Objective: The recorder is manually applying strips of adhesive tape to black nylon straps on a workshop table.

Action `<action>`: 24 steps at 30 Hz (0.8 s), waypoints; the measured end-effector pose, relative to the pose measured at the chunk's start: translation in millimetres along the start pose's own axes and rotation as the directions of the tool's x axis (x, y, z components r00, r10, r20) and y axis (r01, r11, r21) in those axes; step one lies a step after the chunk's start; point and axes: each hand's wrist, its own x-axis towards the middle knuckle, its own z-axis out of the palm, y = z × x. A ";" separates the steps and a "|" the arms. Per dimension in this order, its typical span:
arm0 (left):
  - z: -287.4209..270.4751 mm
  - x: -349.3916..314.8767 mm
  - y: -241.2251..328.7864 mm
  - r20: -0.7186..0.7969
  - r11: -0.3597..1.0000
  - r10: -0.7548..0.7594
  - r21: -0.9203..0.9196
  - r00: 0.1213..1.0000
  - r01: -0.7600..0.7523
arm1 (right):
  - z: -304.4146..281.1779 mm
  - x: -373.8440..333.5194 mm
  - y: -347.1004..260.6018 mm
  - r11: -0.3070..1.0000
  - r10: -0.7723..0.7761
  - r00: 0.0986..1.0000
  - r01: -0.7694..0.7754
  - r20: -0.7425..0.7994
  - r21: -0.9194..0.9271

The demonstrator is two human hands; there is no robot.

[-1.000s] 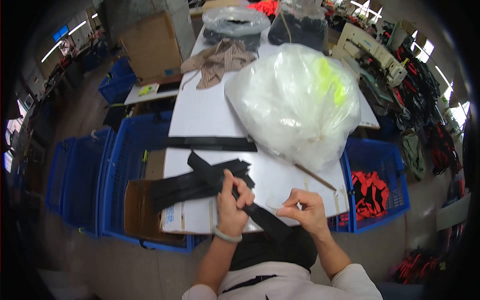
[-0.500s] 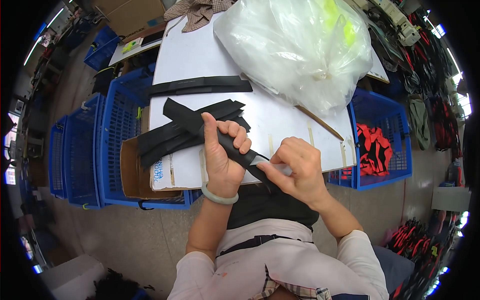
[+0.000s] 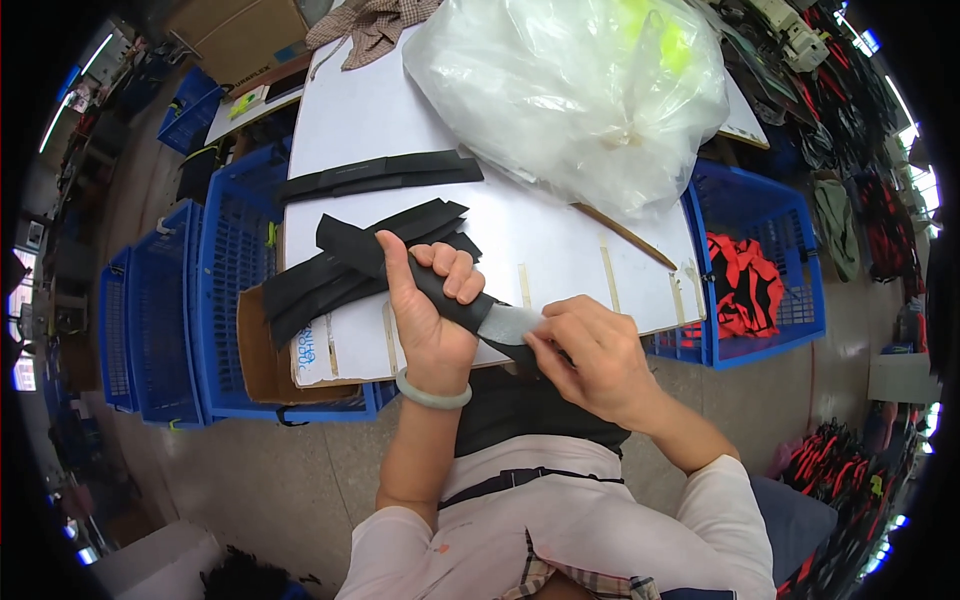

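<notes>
My left hand (image 3: 432,320) is closed round a black fabric strip (image 3: 352,242), which slants from upper left down toward my waist. At the strip's lower end a whitish translucent sheet (image 3: 507,324) lies bare along the black fabric; how far it runs inside is hidden. Thumb and fingers of my right hand (image 3: 598,362) pinch the sheet's right end. Under and beside the held strip is a loose pile of black strips (image 3: 310,290). Farther up the table lies another stack of black strips (image 3: 385,175).
A big clear plastic bag (image 3: 570,90) covers much of the white table (image 3: 350,110). A thin brown stick (image 3: 628,238) pokes from under it. Blue crates (image 3: 230,250) stand left; a blue crate (image 3: 800,240) with red-black pieces stands right. A cardboard box (image 3: 262,365) adjoins the table's left corner.
More of the whitish sheet shows beyond the black strip, and my right hand is farther from my left. The whole view has shifted slightly, moving the table toward the left.
</notes>
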 end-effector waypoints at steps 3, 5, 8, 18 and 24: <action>-1.4 -3.6 -7.2 0.015 0.997 0.026 0.075 1.000 -0.027 | 6.3 3.5 -1.2 0.980 0.066 0.995 -0.079 0.078 0.185; -4.6 -4.1 -7.9 0.010 0.995 0.040 0.087 0.999 -0.041 | 7.6 5.9 -3.8 0.760 0.358 0.890 -0.453 0.282 0.465; -3.2 -4.1 -2.3 0.007 0.989 0.099 0.112 0.995 -0.099 | -3.7 11.2 -11.5 0.899 0.241 0.964 -0.265 0.111 0.348; -0.4 -3.1 3.7 0.052 0.991 0.109 0.076 0.993 -0.112 | 3.3 0.2 -10.2 0.984 0.064 0.994 -0.077 0.085 0.161; 0.5 -4.5 3.1 0.029 0.993 0.096 0.069 0.995 -0.098 | 23.0 0.2 -3.7 0.979 -0.034 0.998 0.043 -0.049 0.198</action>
